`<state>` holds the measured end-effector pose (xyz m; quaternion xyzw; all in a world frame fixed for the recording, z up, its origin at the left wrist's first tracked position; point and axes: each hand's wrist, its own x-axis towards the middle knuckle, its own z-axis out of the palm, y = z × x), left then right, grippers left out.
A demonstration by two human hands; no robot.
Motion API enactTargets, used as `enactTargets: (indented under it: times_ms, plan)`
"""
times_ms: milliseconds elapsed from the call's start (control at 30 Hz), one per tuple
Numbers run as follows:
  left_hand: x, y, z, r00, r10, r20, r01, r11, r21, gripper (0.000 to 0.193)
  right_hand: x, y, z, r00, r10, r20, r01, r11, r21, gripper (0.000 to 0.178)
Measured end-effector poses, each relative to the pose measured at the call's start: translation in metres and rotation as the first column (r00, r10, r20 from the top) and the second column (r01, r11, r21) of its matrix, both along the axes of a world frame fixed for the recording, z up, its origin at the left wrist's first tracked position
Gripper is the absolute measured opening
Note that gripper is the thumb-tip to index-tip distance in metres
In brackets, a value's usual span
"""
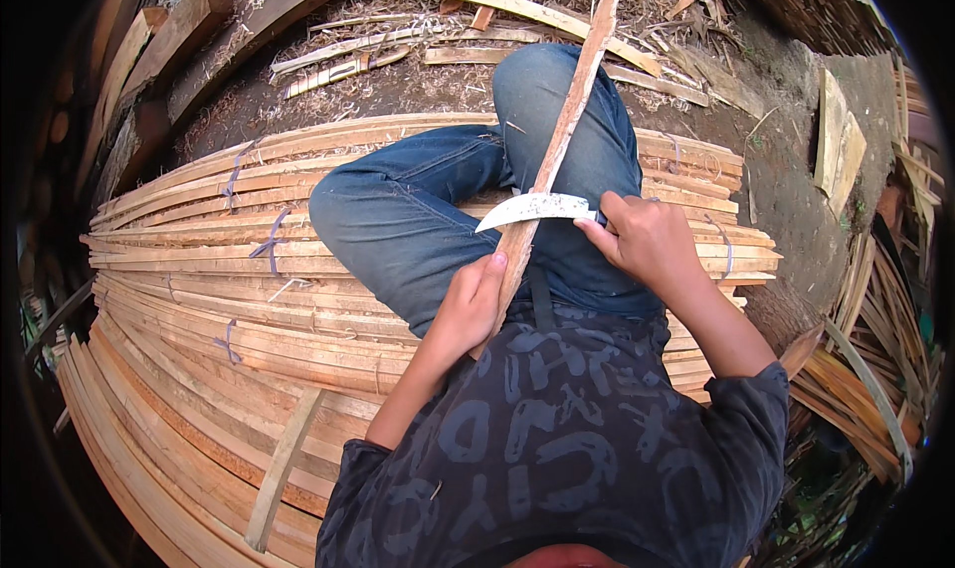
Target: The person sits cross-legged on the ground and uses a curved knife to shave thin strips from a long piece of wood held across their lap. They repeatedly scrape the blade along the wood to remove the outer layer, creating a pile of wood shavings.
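A long, rough wooden strip [577,95] slants from my waist up past my raised knee toward the far edge. My left hand [476,297] is closed round its near part, the thumb lying along the wood. In my right hand [652,238] is a knife [537,208] with a broad, curved, pale blade speckled dark; most of its handle is hidden in my fist. The blade lies across the strip just beyond my left thumb, its tip pointing left. Both of my jeans-clad legs [398,210] are bent beneath the work.
I sit on stacked bundles of sawn wooden strips [189,235], tied with purple cord [271,242]. Thick beams [249,46] lie at the far left. Loose offcuts [497,6] and shavings cover the ground ahead. More split wood [865,409] is heaped at the right.
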<state>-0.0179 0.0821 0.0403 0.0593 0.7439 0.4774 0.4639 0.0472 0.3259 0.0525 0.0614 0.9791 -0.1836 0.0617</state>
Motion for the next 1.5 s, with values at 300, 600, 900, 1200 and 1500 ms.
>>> enactTargets:
  times_ms: [300,600,900,1200,1500]
  plan:
    - [0.002,-0.001,0.001,0.997,0.038,0.072,-0.040,0.999,0.024,0.048,-0.009,0.032,-0.010,0.996,-0.083,-0.022,0.084,0.996,0.039,0.047]
    - [-0.005,0.002,-0.006,0.870,0.120,0.478,-0.175,0.982,0.074,0.048,-0.007,0.046,-0.040,0.986,-0.066,-0.155,0.079,0.994,0.074,0.049]
    - [-0.007,0.011,-0.002,0.802,0.145,0.579,-0.231,0.970,0.077,0.047,-0.008,0.042,-0.027,0.973,-0.218,-0.079,0.221,0.975,0.026,0.051]
    - [-0.007,0.019,-0.003,0.813,0.131,0.568,-0.216,0.973,0.086,0.049,-0.031,0.072,-0.039,0.976,-0.200,-0.083,0.209,0.971,0.118,0.050]
    - [-0.013,0.026,-0.003,0.688,0.124,0.715,-0.318,0.937,0.144,0.051,-0.021,0.017,-0.013,0.996,-0.080,0.045,0.084,0.990,-0.111,0.043]
